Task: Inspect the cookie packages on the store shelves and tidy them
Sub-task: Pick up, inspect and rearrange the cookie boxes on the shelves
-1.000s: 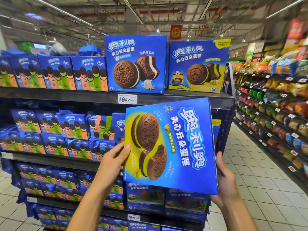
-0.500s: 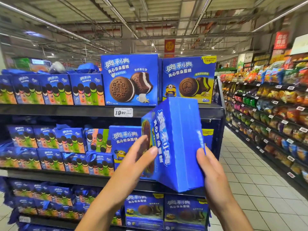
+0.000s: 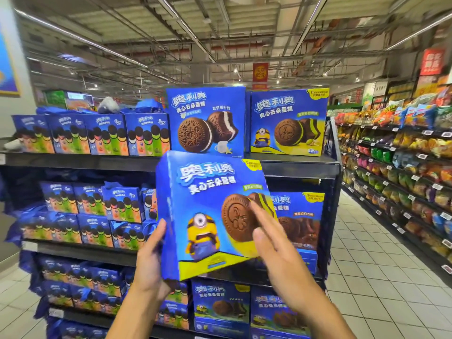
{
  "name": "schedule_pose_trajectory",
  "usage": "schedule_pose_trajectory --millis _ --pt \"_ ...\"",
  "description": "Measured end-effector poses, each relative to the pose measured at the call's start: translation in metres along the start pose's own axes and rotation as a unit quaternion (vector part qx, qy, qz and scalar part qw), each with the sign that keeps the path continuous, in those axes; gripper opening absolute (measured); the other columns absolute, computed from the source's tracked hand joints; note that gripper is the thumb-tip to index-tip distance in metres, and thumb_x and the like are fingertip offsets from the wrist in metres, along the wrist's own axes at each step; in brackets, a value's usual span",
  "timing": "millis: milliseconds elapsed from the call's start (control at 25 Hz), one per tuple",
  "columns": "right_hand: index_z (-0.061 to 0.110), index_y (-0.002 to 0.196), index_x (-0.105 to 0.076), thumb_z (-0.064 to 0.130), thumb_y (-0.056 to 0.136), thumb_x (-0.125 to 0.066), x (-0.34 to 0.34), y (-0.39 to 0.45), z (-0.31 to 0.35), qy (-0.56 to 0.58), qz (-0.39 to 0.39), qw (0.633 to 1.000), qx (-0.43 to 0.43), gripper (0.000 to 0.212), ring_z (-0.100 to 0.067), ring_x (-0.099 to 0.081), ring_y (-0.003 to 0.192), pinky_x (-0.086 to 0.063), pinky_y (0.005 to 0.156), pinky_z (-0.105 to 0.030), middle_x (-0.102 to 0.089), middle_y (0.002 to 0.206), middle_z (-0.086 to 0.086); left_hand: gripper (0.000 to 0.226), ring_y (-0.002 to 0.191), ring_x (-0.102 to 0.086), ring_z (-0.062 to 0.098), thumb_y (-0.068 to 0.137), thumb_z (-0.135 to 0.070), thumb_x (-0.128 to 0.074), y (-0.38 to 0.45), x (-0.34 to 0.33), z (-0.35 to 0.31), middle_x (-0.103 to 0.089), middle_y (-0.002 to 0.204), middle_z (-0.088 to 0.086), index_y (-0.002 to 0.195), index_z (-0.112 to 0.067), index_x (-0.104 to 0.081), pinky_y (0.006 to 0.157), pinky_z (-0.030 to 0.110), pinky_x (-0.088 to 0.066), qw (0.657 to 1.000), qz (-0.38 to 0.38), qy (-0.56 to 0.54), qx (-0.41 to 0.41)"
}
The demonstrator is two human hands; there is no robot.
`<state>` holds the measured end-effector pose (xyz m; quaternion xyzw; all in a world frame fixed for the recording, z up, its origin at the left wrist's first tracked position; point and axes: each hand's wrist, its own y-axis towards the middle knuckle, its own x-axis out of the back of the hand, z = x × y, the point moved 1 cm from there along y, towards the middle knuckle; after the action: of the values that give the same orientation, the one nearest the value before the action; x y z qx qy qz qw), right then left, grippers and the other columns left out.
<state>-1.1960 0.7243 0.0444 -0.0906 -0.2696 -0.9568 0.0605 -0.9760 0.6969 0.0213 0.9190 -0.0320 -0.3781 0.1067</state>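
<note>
While the left hand (image 3: 151,261) grips the lower left corner of the blue cardboard cookie box printed with a yellow cartoon figure (image 3: 215,214), thumb curled up its side, the box stands tilted in the air before the dark metal shelf unit (image 3: 300,170). Right of that corner, the right hand (image 3: 276,255) lies with straight, spread fingers against the box's front. Above the box, two similar blue boxes (image 3: 244,121) stand upright on the top shelf.
</note>
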Motion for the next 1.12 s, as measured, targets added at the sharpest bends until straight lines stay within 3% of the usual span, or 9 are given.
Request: schedule_pose_trajectory --millis 120,280,400,520,640,720,840,1000,1120 --pt "0.057 0.135 -0.037 0.045 0.095 -0.051 0.024 0.015 -0.004 0.026 -0.098 0.994 -0.030 0.043 -0.010 -0.039 0.144 -0.029 0.122 -0.043 -0.039 0.156 0.013 0.056 0.135 -0.046 0.040 0.103 -0.032 -0.032 -0.004 0.000 -0.009 -0.046 0.144 0.029 0.140 0.007 -0.047 0.115 0.050 -0.032 0.992 0.094 -0.074 -0.035" --pt "0.051 0.128 -0.049 0.063 0.076 -0.059 0.031 0.022 -0.006 0.073 -0.054 0.993 -0.076 0.055 -0.010 -0.054 0.132 -0.043 0.112 -0.033 -0.054 0.147 0.008 0.054 0.148 -0.017 0.043 0.108 -0.022 -0.010 -0.002 0.013 -0.025 -0.017 0.158 0.033 0.150 0.012 -0.013 0.121 0.048 -0.004 0.965 0.223 -0.127 -0.062" --pt "0.048 0.124 -0.061 0.063 0.081 -0.065 0.022 0.017 -0.010 0.090 0.016 0.994 -0.061 0.046 -0.013 -0.067 0.118 -0.055 0.098 -0.029 -0.070 0.128 0.010 0.054 0.149 -0.014 0.040 0.108 -0.022 -0.012 0.003 0.016 -0.023 -0.015 0.159 0.030 0.151 0.010 -0.012 0.121 0.046 -0.004 0.952 0.278 -0.130 -0.015" --pt "0.037 0.133 -0.058 0.054 0.082 -0.067 0.020 0.018 -0.010 0.115 -0.025 0.993 -0.034 0.054 -0.018 -0.068 0.116 -0.057 0.092 -0.031 -0.071 0.126 0.007 0.055 0.150 -0.013 0.038 0.108 -0.025 -0.010 0.013 0.013 -0.027 -0.015 0.160 0.027 0.152 0.008 -0.012 0.122 0.045 -0.004 0.955 0.274 -0.116 -0.006" --pt "0.037 0.132 -0.059 0.040 0.089 -0.065 0.026 0.024 -0.001 0.146 -0.082 0.986 0.000 0.044 -0.022 -0.071 0.111 -0.061 0.084 -0.035 -0.072 0.125 0.001 0.055 0.141 -0.035 0.043 0.110 -0.024 -0.012 0.031 0.003 -0.037 -0.035 0.151 0.032 0.148 0.010 -0.030 0.116 0.051 -0.028 0.991 0.136 -0.013 -0.002" --pt "0.036 0.135 -0.057 0.036 0.089 -0.062 0.038 0.030 0.006 0.151 -0.127 0.980 0.024 0.047 -0.025 -0.071 0.111 -0.060 0.088 -0.044 -0.072 0.125 0.000 0.041 0.119 -0.062 0.037 0.108 -0.024 -0.032 0.052 -0.012 -0.033 -0.060 0.135 0.020 0.140 -0.009 -0.052 0.091 0.047 -0.055 0.994 0.077 0.076 -0.018" --pt "0.035 0.133 -0.059 0.033 0.091 -0.061 0.059 0.038 0.015 0.137 -0.181 0.972 0.066 0.042 -0.023 -0.072 0.107 -0.062 0.080 -0.038 -0.073 0.123 0.000 0.025 0.107 -0.070 0.026 0.101 -0.023 -0.052 0.067 -0.038 -0.032 -0.071 0.119 0.000 0.112 -0.038 -0.068 0.084 0.043 -0.056 0.964 -0.012 0.219 -0.153" --pt "0.029 0.129 -0.063 0.031 0.093 -0.059 0.097 0.042 0.022 0.109 -0.255 0.956 0.096 0.036 -0.015 -0.075 0.097 -0.060 0.069 -0.025 -0.075 0.117 0.000 0.021 0.120 -0.061 0.016 0.092 -0.043 -0.057 0.066 -0.077 -0.008 -0.066 0.124 -0.004 0.109 -0.038 -0.069 0.104 0.042 -0.046 0.933 0.057 0.296 -0.199" --pt "0.027 0.132 -0.061 0.034 0.095 -0.063 0.136 0.064 0.029 0.062 -0.294 0.947 0.111 0.038 -0.010 -0.072 0.099 -0.058 0.073 -0.021 -0.074 0.118 0.003 0.025 0.117 -0.055 -0.003 0.098 -0.019 -0.058 0.089 -0.116 0.000 -0.060 0.128 -0.004 0.118 -0.035 -0.059 0.103 0.024 -0.043 0.894 0.129 0.372 -0.214"
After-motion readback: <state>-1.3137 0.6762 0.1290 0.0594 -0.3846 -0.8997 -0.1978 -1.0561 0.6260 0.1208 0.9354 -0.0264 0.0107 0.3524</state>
